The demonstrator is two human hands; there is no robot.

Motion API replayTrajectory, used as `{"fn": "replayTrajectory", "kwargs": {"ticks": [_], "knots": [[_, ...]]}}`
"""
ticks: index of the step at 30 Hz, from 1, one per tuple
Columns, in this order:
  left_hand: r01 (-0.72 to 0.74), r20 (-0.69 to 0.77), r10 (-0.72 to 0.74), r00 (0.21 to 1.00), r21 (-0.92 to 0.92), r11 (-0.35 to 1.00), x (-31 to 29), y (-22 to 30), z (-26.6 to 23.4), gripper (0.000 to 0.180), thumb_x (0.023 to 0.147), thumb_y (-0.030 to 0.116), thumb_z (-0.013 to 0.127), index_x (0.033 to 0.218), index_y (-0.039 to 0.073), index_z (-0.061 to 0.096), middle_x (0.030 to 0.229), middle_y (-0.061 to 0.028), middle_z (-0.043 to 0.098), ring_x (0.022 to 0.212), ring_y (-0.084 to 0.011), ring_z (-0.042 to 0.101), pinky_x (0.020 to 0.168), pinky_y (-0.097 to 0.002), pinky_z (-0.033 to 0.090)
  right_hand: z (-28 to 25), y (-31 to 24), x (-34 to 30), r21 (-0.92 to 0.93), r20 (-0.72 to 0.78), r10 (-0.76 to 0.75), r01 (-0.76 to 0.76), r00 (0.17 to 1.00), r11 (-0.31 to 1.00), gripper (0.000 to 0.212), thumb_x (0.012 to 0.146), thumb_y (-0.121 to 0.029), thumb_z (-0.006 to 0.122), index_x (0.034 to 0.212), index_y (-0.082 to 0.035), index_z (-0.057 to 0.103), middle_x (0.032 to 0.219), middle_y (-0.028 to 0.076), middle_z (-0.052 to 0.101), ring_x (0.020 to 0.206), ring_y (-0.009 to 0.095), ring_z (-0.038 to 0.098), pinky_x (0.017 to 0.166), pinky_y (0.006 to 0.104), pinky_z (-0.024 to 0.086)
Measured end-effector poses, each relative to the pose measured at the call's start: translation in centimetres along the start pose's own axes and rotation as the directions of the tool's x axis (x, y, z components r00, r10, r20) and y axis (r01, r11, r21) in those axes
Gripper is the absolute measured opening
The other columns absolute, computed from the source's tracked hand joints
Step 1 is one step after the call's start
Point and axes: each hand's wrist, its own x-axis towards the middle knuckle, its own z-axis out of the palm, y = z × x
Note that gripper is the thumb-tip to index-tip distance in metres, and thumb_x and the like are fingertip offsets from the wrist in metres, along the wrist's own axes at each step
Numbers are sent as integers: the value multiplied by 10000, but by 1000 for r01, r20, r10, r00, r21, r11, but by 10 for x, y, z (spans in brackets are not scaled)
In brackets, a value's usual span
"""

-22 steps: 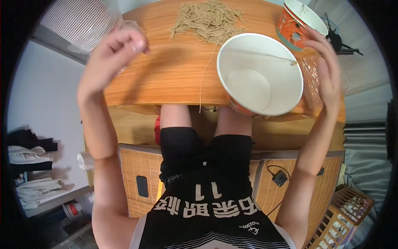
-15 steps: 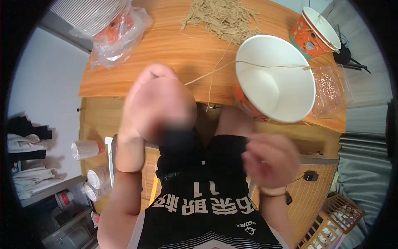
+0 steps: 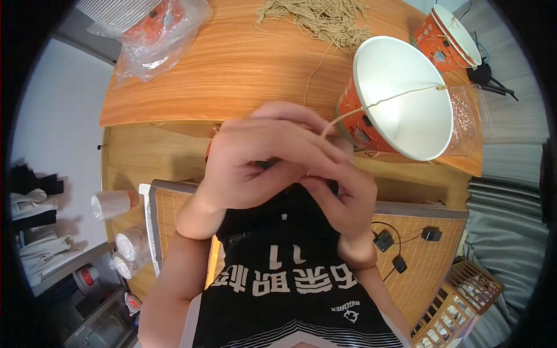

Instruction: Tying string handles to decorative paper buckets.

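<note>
My left hand and my right hand meet over my lap, fingertips pinched together in front of the table edge. A thin tan cord runs from the far rim of a large white-lined, orange paper bucket, across its mouth, to my fingers. Both hands are closed on the cord's end; the exact pinch point is hidden between the fingers. The bucket is tilted with its mouth toward me, beside my hands to the right. Another strand stretches from a tangled heap of tan cords toward my hands.
Two nested orange buckets stand at the table's far right, near a clear plastic box of small white beads. Plastic-wrapped stacked buckets lie at the far left. Black adapters with cables and a wooden crate are at lower right.
My hands, apart and blurred before, have come together at the cord. A blurred round pale shape at my left hand no longer shows. The bucket appears slightly farther right and up.
</note>
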Motion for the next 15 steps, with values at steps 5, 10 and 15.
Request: {"fn": "replayTrajectory", "kwargs": {"ticks": [5, 10, 15], "knots": [[-100, -70, 94, 993, -77, 992, 26, 8, 4, 49, 759, -49, 683, 787, -9, 686, 911, -155, 723, 917, -300, 653, 818, -372, 539, -7, -2, 7, -115, -17, -69, 66, 997, 991, 139, 820, -44, 752, 959, -59, 746, 685, 49, 616, 581, 132, 549, 544, 256, 433], [-122, -39, 128, 991, 125, 985, 16, -4, -28, 227, 758, -129, 609, 912, -9, 725, 957, -122, 739, 886, -226, 673, 771, -321, 529, -23, -11, 8, -322, -131, -132, 84, 983, 943, 170, 777, -2, 748, 935, -65, 750, 772, 67, 683, 621, 163, 593, 597, 267, 469], [-102, 79, 82, 994, 311, 945, 6, -3, -37, 210, 757, -113, 624, 887, 15, 729, 934, -100, 741, 855, -239, 670, 753, -318, 524, -43, -42, 9, -656, -154, -376, 190, 914, 730, 215, 739, -6, 763, 938, -83, 745, 863, 59, 724, 696, 211, 635, 665, 289, 502]]}}
